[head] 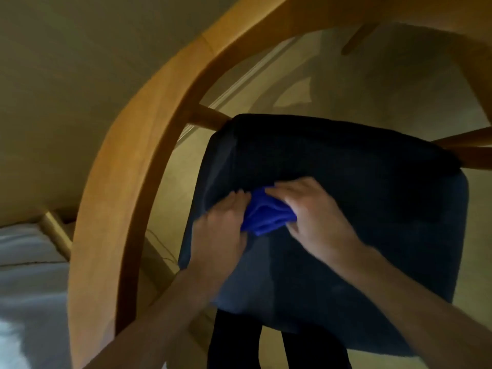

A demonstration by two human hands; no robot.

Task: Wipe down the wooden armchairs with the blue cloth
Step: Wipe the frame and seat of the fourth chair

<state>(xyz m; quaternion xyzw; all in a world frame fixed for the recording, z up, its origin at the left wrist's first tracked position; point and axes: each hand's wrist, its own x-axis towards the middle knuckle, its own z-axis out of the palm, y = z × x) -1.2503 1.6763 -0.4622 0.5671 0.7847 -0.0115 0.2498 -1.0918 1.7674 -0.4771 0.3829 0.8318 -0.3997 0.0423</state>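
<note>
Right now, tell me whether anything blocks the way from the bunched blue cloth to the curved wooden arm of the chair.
Nothing visible does. Both hands, left hand and right hand, hold the bunched blue cloth over the dark seat cushion. The curved wooden arm lies to the left, with only the cushion's edge and open space between.
</note>
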